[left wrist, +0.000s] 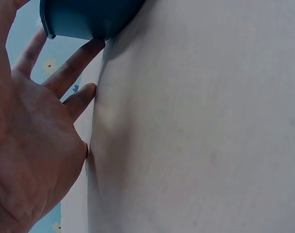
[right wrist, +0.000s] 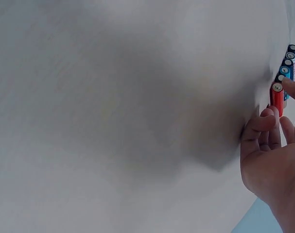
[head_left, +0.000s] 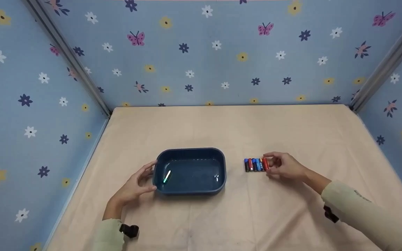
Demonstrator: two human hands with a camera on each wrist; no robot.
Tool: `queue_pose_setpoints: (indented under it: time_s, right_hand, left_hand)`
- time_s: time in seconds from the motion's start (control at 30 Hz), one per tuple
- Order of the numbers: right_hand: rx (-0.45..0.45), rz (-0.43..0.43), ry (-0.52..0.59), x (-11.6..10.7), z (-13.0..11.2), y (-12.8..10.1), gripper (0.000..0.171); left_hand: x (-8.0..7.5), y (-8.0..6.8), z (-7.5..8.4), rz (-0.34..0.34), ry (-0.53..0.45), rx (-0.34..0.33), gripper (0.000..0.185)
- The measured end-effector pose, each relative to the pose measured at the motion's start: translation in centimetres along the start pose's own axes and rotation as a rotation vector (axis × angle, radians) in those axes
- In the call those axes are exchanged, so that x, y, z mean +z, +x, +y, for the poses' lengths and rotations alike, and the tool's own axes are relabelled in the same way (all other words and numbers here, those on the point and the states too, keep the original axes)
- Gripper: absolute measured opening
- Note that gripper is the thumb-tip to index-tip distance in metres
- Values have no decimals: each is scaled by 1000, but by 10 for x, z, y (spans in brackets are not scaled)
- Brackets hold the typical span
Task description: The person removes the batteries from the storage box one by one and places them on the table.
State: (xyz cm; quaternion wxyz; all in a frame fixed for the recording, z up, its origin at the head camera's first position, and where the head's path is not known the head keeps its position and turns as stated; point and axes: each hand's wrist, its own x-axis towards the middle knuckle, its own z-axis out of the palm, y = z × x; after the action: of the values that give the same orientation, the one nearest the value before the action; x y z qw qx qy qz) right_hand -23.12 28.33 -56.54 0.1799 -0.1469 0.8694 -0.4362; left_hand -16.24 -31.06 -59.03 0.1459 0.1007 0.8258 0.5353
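Observation:
A dark blue rectangular basin (head_left: 190,191) with rounded corners stands left of centre on the table. My left hand (head_left: 133,184) spreads along its left end, thumb by the near corner and fingers by the far one. In the left wrist view a fingertip is right at the underside of the basin (left wrist: 89,19). To the right, several batteries (head_left: 253,165) lie side by side in a row. My right hand (head_left: 286,167) is at the row's right end, index finger and thumb beside a red battery (right wrist: 278,99), whose near end shows uncovered.
A pale cloth covers the table (head_left: 201,125). Inside the basin, a bright iridescent streak (head_left: 167,176) shows at the left. Blue flowered walls (head_left: 208,62) close off the back and both sides, with grey posts (head_left: 72,59) at the corners.

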Motion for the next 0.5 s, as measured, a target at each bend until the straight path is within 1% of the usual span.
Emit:
queue_pose_setpoints:
  time_s: [0.13, 0.33, 0.5]
  right_hand:
    - [-5, -6, -19, -6, -4, -1, 67]
    - [-21, 21, -28, -17, -12, 1, 63]
    - [-21, 49, -51, -18, -11, 9, 57]
  left_hand:
    - [-1, 0, 0, 2, 4, 11, 92]
    - [0, 1, 1, 2, 14, 13, 93]
    - [-1, 1, 1, 6, 19, 8, 93]
